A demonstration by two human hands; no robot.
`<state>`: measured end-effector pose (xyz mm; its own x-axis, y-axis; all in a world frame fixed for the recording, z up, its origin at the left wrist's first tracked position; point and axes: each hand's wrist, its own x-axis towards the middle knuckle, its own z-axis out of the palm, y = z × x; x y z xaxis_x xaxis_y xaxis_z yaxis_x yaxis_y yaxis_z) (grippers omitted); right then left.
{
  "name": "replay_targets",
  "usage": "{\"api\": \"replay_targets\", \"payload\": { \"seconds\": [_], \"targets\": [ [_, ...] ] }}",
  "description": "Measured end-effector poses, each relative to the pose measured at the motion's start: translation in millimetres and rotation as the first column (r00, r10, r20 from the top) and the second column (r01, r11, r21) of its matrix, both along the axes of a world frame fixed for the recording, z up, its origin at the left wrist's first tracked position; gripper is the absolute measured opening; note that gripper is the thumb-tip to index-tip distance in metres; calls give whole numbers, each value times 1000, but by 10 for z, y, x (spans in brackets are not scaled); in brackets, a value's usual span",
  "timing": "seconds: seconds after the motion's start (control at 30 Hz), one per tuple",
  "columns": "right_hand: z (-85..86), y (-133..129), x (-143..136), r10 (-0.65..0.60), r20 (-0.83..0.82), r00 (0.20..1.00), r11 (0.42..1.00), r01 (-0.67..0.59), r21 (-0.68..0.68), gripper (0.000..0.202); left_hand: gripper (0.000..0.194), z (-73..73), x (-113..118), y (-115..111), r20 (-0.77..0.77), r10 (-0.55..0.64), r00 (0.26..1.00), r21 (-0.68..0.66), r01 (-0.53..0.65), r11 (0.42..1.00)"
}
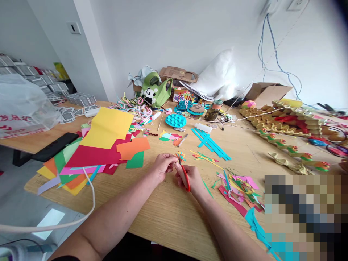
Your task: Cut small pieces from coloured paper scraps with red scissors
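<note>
My right hand (196, 181) grips a pair of scissors (187, 179) with red-orange handles, blades pointing up and away from me. Close beside the blades, my left hand (164, 167) is closed in a pinch; what its fingertips hold is too small to make out. A small heap of yellow, orange and blue paper snippets (181, 156) lies just beyond the blades. Thin yellow, green and red paper strips (204, 156) rest to the right of it. Farther back are a pen (182, 140) and pastel paper cut-outs (171, 136).
Coloured paper sheets (108, 127) are stacked at left, crossed by a white cable (94, 195). Blue strips (209, 143), paper scraps (244, 188) and egg-carton pieces (293, 146) lie to the right. Behind stand a blue plate (175, 120), a jar (213, 111) and a green panda bag (156, 90).
</note>
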<state>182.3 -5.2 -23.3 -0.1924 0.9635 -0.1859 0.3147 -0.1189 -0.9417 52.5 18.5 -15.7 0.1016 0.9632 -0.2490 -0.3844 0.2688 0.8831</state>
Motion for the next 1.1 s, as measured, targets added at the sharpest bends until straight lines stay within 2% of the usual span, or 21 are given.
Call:
{"api": "replay_targets", "payload": {
  "seconds": [1.1],
  "targets": [
    [20, 10, -6, -39, 19, 999, 999, 38, 6, 59, 18, -13, -7, 13, 1, -11, 1000, -26, 11, 1000]
  ]
}}
